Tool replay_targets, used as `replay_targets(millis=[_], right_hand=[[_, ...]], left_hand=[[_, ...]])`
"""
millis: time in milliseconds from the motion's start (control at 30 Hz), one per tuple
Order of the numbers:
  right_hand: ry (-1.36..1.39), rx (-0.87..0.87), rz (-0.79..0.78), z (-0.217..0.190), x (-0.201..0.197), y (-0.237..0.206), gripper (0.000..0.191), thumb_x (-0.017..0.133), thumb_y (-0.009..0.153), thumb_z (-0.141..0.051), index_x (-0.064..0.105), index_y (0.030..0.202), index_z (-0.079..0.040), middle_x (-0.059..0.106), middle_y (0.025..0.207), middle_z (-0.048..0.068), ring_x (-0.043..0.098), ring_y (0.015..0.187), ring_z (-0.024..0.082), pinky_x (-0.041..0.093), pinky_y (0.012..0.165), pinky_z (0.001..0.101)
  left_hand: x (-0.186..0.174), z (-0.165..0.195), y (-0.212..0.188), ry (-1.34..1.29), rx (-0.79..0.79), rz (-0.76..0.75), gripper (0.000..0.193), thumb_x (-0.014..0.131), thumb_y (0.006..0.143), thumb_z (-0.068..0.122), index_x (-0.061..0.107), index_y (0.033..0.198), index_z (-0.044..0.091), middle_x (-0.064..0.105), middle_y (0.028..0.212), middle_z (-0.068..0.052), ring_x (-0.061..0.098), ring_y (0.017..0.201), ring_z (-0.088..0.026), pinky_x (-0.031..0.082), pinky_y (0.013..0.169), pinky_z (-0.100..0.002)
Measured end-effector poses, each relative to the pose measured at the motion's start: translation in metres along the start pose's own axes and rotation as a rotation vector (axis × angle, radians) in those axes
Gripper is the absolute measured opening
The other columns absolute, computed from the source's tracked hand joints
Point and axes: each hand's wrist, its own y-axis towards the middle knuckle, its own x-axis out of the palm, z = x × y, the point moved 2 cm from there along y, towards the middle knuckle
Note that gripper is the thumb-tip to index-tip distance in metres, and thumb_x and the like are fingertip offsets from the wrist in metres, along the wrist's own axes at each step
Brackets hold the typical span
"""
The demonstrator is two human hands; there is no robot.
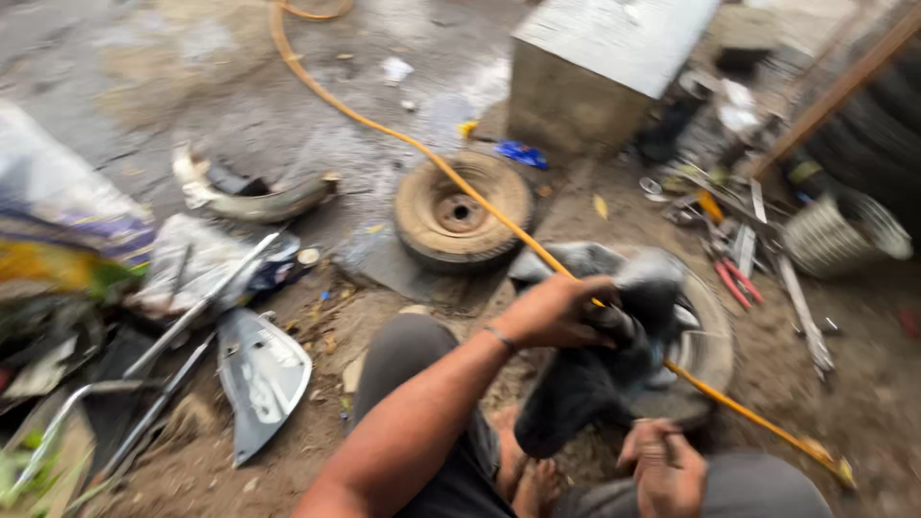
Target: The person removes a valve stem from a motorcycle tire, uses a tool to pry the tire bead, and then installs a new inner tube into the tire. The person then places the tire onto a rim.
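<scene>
Left hand: the left hand (554,312), centre of the frame, has its fingers curled tight around the top of a limp black rubber inner tube (595,379).
Right hand: the right hand (669,467), at the lower edge right of centre, is closed in a loose fist; blur hides whether it pinches anything.
Tube: it hangs from the left hand, in front of a small dusty wheel (705,341).
Hose: a long orange hose (403,134) runs from the top of the frame, over a second small worn tyre (460,211), to the lower right.
Right side: red-handled pliers (737,281) lie on the dirt.
</scene>
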Motion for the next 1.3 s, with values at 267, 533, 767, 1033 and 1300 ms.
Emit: replay_targets(millis=[267, 533, 767, 1033, 1300], right_hand=[[-0.331, 0.295, 0.003, 0.002, -0.002, 0.009, 0.033, 0.066, 0.101, -0.025, 0.062, 0.080, 0.000, 0.050, 0.065, 0.001, 0.044, 0.061, 0.010, 0.039, 0.053, 0.0318], [0.255, 0.451, 0.508, 0.008, -0.028, 0.032, 0.025, 0.060, 0.100, -0.035, 0.062, 0.099, -0.010, 0.055, 0.065, 0.001, 0.044, 0.039, 0.009, 0.036, 0.037, 0.0288], [0.441, 0.449, 0.547, 0.039, -0.042, 0.035, 0.023, 0.064, 0.097, -0.028, 0.070, 0.103, -0.006, 0.068, 0.082, 0.001, 0.061, 0.065, 0.009, 0.048, 0.060, 0.0259], [-0.278, -0.079, 0.963, 0.036, -0.086, 0.011, 0.028, 0.074, 0.091, -0.017, 0.070, 0.115, -0.002, 0.050, 0.080, -0.005, 0.051, 0.071, 0.007, 0.047, 0.066, 0.0259], [-0.042, -0.379, 0.884, -0.077, -0.233, -0.115, 0.015, 0.070, 0.109, -0.013, 0.059, 0.099, -0.010, 0.058, 0.073, -0.002, 0.052, 0.056, 0.006, 0.039, 0.047, 0.0229]], left_hand=[[0.007, 0.000, 0.009, -0.020, -0.110, -0.117, 0.047, 0.088, 0.072, 0.010, 0.067, 0.114, 0.007, 0.076, 0.100, -0.012, 0.075, 0.093, -0.023, 0.058, 0.082, -0.036], [0.044, 0.017, -0.008, -0.297, -0.105, -0.150, 0.041, 0.081, 0.082, -0.003, 0.065, 0.120, 0.003, 0.068, 0.102, -0.002, 0.062, 0.097, -0.008, 0.053, 0.085, -0.026], [0.062, 0.002, -0.019, -0.330, -0.209, -0.254, 0.043, 0.079, 0.083, -0.007, 0.064, 0.122, 0.003, 0.067, 0.107, -0.003, 0.064, 0.101, -0.009, 0.056, 0.086, -0.026], [0.077, 0.028, -0.025, -0.365, -0.275, -0.011, 0.063, 0.061, 0.094, -0.014, 0.041, 0.150, 0.005, 0.052, 0.148, -0.003, 0.069, 0.113, -0.012, 0.058, 0.092, -0.024], [0.089, 0.025, -0.035, -0.717, -0.544, 0.017, 0.048, 0.055, 0.096, -0.011, 0.057, 0.144, -0.007, 0.073, 0.120, -0.014, 0.073, 0.104, -0.015, 0.059, 0.093, -0.023]])
